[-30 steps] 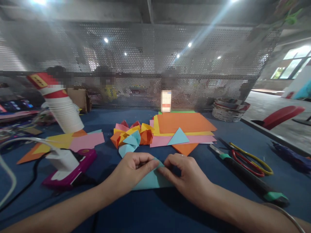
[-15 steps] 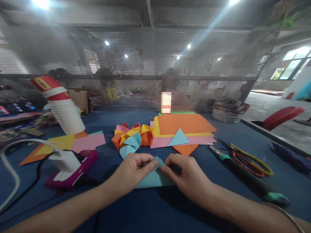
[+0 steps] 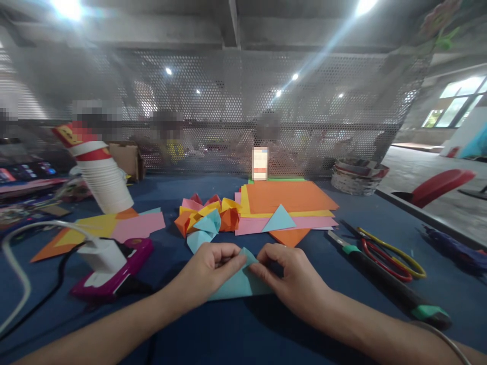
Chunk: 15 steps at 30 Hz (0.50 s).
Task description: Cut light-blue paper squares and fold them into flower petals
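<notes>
A folded sheet of light blue paper [image 3: 243,285] lies in front of me, its long straight edge towards me and its tip pointing away. My left hand [image 3: 216,263] pinches it near the tip with thumb and forefinger. On the other side, my right hand [image 3: 287,268] grips the paper close to the same tip, fingers curled. Just beyond my left hand sits a cluster of folded paper pieces [image 3: 209,215] in pink, yellow, orange and blue. A small light blue paper triangle [image 3: 280,219] rests on the stack of coloured paper [image 3: 291,196] behind my right hand.
On the right lie a black-and-green craft knife [image 3: 388,279] and red-and-yellow-handled scissors [image 3: 391,258]. A purple power strip [image 3: 114,274] with a white charger is at left, near coloured paper scraps [image 3: 133,225] and stacked paper cups [image 3: 102,177]. A woven basket [image 3: 357,177] stands far right.
Both hands stay pinched on the blue paper with barely any movement. The whole view has shifted slightly, so things appear a little lower.
</notes>
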Available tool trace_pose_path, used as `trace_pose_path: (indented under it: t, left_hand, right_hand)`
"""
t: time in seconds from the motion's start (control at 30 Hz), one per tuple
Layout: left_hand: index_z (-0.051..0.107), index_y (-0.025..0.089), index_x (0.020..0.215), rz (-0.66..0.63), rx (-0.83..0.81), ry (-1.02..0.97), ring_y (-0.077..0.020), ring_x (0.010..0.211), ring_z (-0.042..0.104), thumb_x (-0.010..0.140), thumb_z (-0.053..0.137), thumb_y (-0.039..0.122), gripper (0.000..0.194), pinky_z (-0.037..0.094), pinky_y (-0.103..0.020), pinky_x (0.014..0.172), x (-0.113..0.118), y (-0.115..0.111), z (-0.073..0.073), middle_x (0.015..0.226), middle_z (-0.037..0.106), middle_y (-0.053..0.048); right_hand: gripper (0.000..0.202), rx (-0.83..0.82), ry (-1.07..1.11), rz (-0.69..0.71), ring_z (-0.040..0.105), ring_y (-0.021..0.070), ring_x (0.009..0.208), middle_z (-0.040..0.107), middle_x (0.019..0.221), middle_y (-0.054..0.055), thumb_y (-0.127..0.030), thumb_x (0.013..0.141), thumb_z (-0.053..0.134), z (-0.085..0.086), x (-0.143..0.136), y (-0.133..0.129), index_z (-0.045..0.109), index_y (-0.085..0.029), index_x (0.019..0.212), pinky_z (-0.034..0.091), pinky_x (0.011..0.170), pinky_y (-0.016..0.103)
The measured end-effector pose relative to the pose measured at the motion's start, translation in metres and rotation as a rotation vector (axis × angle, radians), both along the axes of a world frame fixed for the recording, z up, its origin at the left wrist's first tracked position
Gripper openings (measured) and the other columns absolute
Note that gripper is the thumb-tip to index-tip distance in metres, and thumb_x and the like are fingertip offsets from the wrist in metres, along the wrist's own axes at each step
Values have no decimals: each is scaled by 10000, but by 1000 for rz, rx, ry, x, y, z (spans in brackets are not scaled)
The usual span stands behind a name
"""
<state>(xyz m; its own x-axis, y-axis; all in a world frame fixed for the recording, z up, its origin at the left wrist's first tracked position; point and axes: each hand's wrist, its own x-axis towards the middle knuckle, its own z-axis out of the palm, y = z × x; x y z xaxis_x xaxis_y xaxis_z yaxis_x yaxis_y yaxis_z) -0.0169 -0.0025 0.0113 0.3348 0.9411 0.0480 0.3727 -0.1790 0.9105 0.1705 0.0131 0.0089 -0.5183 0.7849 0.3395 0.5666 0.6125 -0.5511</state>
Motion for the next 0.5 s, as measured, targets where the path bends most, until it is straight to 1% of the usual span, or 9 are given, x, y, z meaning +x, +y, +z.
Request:
trace_pose_path:
  t: [0.1,0.2,0.37,0.5]
  left_hand:
    - [442,184,610,10,18,4,-112,556,302,837,471,457,356,240,-228,495,1,0,2,601,296,51]
    - [435,183,593,19,-11,7,-112,554,298,826,474,470,371,235,-223,483,2,-1,3,587,291,50]
    - [465,175,593,16,-47,-30,-111,554,296,823,491,464,370,238,-220,481,0,-2,4,578,297,49]
    - [538,163,653,-12,-74,-64,-119,584,345,830,494,445,335,271,-218,501,1,-4,5,605,371,36]
  right_hand:
    - [225,-5,10,0,481,109,595,556,633,-30,-298,863,554,0,0,0,523,-186,671,342,540,206]
    - [226,-12,18,9,477,109,604,553,640,-30,-301,869,542,0,0,-1,516,-188,675,342,548,206]
    - [208,-51,20,19,470,105,606,557,671,-30,-317,885,517,1,0,-2,526,-189,721,330,542,205]
    - [280,-27,-24,28,422,97,575,496,617,-41,-347,889,510,2,0,-4,488,-184,662,296,508,202]
